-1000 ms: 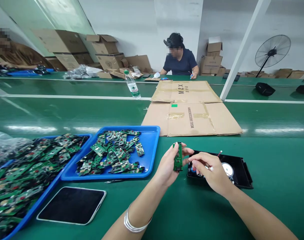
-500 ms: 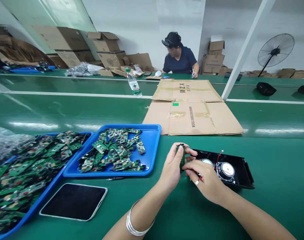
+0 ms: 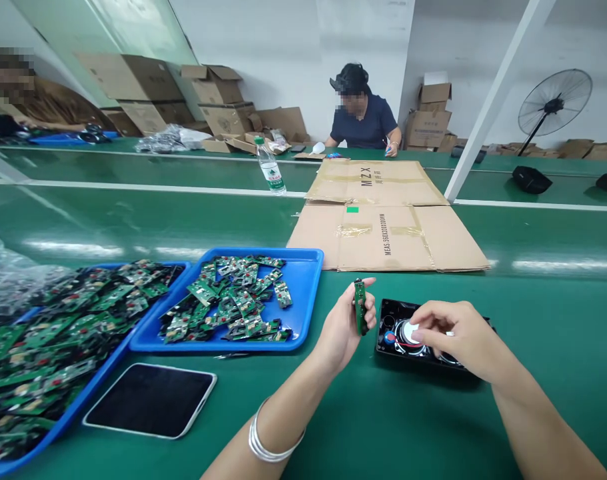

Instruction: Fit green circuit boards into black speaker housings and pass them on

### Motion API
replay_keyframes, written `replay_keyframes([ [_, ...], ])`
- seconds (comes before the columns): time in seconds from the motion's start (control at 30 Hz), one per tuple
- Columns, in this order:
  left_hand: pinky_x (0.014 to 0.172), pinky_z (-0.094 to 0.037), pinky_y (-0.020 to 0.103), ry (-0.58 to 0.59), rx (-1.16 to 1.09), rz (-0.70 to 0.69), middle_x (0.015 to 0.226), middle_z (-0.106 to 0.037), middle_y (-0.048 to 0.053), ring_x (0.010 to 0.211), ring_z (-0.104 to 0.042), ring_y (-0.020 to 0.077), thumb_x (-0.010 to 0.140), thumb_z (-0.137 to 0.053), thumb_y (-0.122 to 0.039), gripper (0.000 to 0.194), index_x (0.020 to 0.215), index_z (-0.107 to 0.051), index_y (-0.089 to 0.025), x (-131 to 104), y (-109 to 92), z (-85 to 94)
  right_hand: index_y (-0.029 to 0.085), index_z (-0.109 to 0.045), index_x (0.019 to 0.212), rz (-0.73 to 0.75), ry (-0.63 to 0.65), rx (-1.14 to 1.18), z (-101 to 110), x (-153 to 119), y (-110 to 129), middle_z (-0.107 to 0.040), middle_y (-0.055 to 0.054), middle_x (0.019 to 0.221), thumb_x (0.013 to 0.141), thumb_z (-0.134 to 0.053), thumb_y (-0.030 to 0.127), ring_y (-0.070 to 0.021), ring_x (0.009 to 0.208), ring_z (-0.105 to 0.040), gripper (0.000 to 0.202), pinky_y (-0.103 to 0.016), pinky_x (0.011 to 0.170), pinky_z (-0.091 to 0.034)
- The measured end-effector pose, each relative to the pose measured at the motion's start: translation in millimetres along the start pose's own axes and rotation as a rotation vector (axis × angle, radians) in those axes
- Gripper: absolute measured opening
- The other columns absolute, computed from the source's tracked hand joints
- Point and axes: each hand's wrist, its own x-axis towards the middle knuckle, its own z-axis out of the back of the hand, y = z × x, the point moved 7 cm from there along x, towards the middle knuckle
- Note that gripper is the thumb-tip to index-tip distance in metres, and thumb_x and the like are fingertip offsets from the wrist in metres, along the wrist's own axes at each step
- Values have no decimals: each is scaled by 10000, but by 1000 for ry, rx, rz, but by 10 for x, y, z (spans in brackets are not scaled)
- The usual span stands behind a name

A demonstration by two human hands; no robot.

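Left hand is gripping a narrow green circuit board edge-on, just beside the black housing on the surface. Right hand is curling over the housing's speakers; its grasp is unclear. Risk: thin red wire snagging, board slipping.

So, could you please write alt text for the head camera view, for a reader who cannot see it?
A person's left hand holds a small green circuit board upright while the right hand reaches into a black speaker housing on a green table. Left of them sit two blue trays of circuit boards and a dark phone.
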Motion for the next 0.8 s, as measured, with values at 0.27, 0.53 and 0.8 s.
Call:
replay_keyframes([
  [0.27,582,-491,267,69,303,-51,805,-531,-7,643,-586,133,718,-656,-235,398,1080,-491,-220,-32,-1,-51,174,-653,815,23,7,354,-148,136,-65,-613,-4,665,766,-626,333,-103,533,-531,169,-221,504,-444],
  [0.53,778,-465,266,137,508,-139,982,-605,51,829,-569,148,791,-544,-166,461,1237,-453,-241,-108,-9,-100,194,-660,710,185,-249,-56,-123,74,128,-579,-4,633,808,-564,292,-103,508,-485,169,-210,458,-387],
  [0.8,953,-397,332,250,795,-130,1318,-472,46,1148,-468,208,854,-447,-247,510,1353,-340,-260,-127,5,-129,189,-612,732,299,-304,-159,-179,22,186,-545,10,612,838,-526,222,-102,515,-459,140,-217,483,-367],
])
